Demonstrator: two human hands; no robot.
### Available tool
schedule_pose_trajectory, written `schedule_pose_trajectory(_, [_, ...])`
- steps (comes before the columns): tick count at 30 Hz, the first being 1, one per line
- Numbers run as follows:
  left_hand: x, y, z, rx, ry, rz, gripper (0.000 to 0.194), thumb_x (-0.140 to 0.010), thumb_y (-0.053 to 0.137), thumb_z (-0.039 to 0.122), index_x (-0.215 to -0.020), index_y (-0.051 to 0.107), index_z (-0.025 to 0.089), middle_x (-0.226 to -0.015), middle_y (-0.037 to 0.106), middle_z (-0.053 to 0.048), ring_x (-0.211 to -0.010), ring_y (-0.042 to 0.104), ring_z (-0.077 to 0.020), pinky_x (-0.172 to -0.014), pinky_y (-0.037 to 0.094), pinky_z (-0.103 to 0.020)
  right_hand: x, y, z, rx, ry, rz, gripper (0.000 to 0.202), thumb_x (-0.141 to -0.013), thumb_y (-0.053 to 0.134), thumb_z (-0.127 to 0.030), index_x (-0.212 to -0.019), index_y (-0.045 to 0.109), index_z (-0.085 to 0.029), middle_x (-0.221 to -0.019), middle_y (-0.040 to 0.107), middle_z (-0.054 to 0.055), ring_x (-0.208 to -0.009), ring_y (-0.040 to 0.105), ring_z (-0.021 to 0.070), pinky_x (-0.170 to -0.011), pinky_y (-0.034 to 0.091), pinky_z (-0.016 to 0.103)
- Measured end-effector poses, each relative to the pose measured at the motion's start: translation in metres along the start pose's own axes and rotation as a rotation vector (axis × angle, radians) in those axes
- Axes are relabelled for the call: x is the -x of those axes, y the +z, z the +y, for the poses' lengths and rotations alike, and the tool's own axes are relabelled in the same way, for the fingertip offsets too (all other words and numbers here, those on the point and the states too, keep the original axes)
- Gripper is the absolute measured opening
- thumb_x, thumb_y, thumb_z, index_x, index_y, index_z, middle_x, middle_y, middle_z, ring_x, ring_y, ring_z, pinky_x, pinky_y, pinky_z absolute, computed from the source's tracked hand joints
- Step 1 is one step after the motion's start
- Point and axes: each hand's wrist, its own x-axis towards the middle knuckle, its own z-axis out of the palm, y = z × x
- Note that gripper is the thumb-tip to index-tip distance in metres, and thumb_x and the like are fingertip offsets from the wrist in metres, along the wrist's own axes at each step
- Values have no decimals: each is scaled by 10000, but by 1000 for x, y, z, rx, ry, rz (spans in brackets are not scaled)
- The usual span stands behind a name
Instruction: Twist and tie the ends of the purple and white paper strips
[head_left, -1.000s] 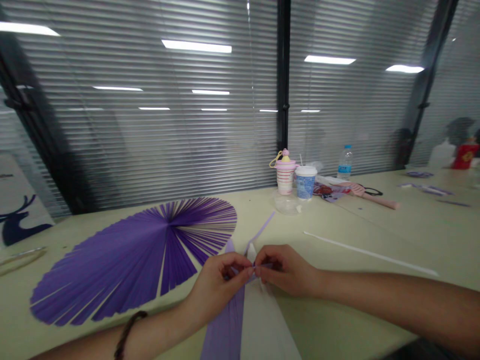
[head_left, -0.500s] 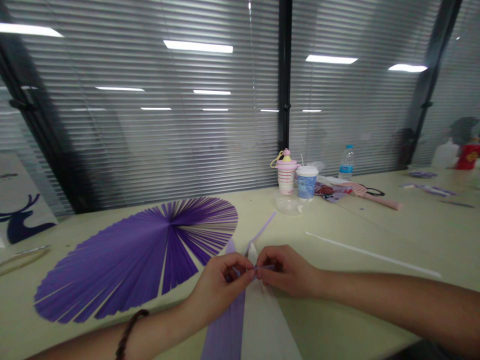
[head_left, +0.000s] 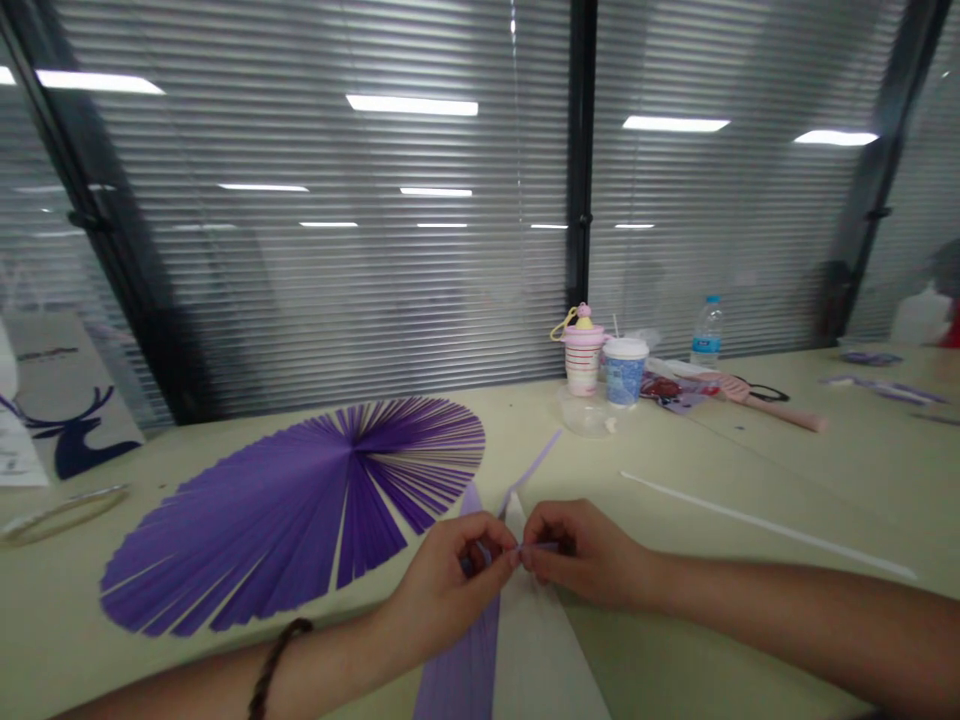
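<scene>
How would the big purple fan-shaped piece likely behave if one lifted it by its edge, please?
The purple fan-shaped piece would probably sag, as its strips look thin. The gaps between some strips suggest they could splay apart. Lying flat and wide, it seems unlikely to roll.

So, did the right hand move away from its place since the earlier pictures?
No, not noticeably: judged against the black window post, the right hand is in the same place. Only the whole view shifted.
</scene>
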Motion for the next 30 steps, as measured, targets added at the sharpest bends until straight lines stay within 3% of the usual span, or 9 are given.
schedule_pose_trajectory(11, [0, 1, -3, -6, 25, 10, 181, -757, 462, 284, -696, 537, 130, -561, 445, 22, -535, 392, -89, -497, 304, -191, -3, 3, -1, -103, 63, 46, 194, -723, 536, -313, -705, 542, -120, -535, 481, -22, -466, 403, 59, -416, 283, 165])
schedule_pose_trajectory(20, [-3, 0, -5, -7, 37, 20, 180, -767, 451, 286, -723, 533, 132, -609, 481, 10, -573, 432, -101, -524, 329, -197, -5, 1, 0, -180, 83, 41, 164, -715, 538, -277, -726, 559, -115, -548, 497, -19, -467, 414, 57, -416, 289, 161])
schedule_pose_trajectory(30, [-3, 0, -4, -1, 10, -30, 220, -766, 461, 314, -776, 586, 133, -659, 554, -16, -608, 474, -114, -547, 349, -202, -4, -1, -1, -101, 50, 80, 108, -717, 512, -209, -705, 557, -112, -548, 509, -14, -479, 431, 59, -427, 305, 154])
